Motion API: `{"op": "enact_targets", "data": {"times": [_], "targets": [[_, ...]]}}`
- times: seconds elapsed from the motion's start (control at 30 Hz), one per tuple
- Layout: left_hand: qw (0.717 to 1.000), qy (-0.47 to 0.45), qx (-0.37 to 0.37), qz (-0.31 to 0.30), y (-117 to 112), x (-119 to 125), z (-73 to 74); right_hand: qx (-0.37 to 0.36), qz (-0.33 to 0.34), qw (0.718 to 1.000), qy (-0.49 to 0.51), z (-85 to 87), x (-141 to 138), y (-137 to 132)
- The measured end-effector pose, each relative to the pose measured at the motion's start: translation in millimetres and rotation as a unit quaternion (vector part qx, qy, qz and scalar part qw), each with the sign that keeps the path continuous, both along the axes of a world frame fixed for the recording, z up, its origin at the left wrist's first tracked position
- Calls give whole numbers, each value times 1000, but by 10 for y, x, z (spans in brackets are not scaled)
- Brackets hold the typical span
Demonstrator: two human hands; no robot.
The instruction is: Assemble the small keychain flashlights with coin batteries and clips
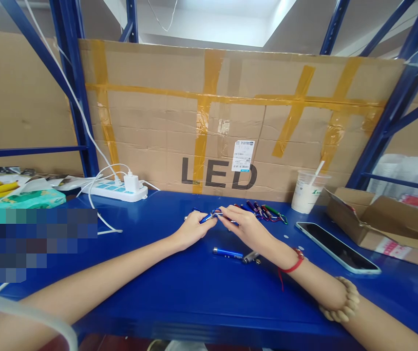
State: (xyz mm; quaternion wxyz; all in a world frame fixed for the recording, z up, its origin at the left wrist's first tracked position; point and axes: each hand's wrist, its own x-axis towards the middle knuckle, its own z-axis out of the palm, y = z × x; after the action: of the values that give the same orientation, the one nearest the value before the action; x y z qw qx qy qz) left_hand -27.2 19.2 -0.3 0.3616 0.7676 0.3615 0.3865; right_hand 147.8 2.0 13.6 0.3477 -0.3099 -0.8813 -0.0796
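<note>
My left hand [191, 229] is closed around a slim blue metal tube [206, 218], a small keychain flashlight by its look. A blue carabiner [216, 212] with a bit of silver metal shows at its upper end. There the fingertips of my right hand [247, 225] pinch the carabiner, partly hiding it. Below the hands, a second blue flashlight tube [228, 253] lies on the blue table [180, 297]. Beside it are a grey cylinder [250, 257] and a tiny brass-coloured piece [257, 262]. Behind my right hand lie several coloured tubes with carabiners [263, 210].
A phone [336, 247] and an open cardboard box [377, 224] sit at right, with a plastic cup with straw [306, 192] behind. A white power strip [116, 190] with cables stands at back left, near a teal packet [37, 199]. A cardboard sheet [150, 131] closes the back.
</note>
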Motion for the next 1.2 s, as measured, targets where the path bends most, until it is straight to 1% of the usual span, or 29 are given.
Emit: {"op": "enact_targets", "data": {"times": [0.13,0.2,0.27,0.37,0.43,0.57,0.67,0.73,0.8,0.87,0.93,0.97,1.0,1.03,1.07,1.1,1.2], "targets": [[995,39,77,42,31,-8,-15,-99,18,994,34,11,-1,-10],[989,81,111,55,25,-4,-8,-155,27,986,62,10,-14,-22],[978,141,133,74,0,7,5,-205,38,974,90,4,-27,-31],[962,224,132,88,-46,32,24,-255,62,960,96,-5,-36,-27],[959,244,114,93,-55,46,25,-264,66,958,89,-7,-32,-15],[965,213,93,123,-7,45,5,-268,52,959,80,-4,-26,-14],[977,168,74,113,34,26,-7,-267,67,959,59,-4,-33,-25],[983,131,58,116,45,16,-9,-256,54,963,61,7,-19,-10],[985,99,35,139,51,12,-7,-240,16,967,82,43,43,40],[985,68,1,159,62,12,-5,-219,-32,969,112,105,178,128],[986,20,-41,163,80,10,-3,-174,-114,966,151,179,395,243],[985,-11,-60,163,90,8,-1,-151,-173,959,164,213,529,304],[983,-41,-76,163,98,5,2,-129,-240,948,164,239,673,363],[980,-68,-89,165,104,1,6,-110,-315,932,141,255,822,417],[977,-90,-98,169,107,-3,11,-96,-393,908,105,259,969,464],[974,-108,-102,173,107,-7,17,-94,-432,891,97,250,1108,503],[969,-142,-98,177,89,-9,38,-110,-499,856,79,163,1428,576]]}}
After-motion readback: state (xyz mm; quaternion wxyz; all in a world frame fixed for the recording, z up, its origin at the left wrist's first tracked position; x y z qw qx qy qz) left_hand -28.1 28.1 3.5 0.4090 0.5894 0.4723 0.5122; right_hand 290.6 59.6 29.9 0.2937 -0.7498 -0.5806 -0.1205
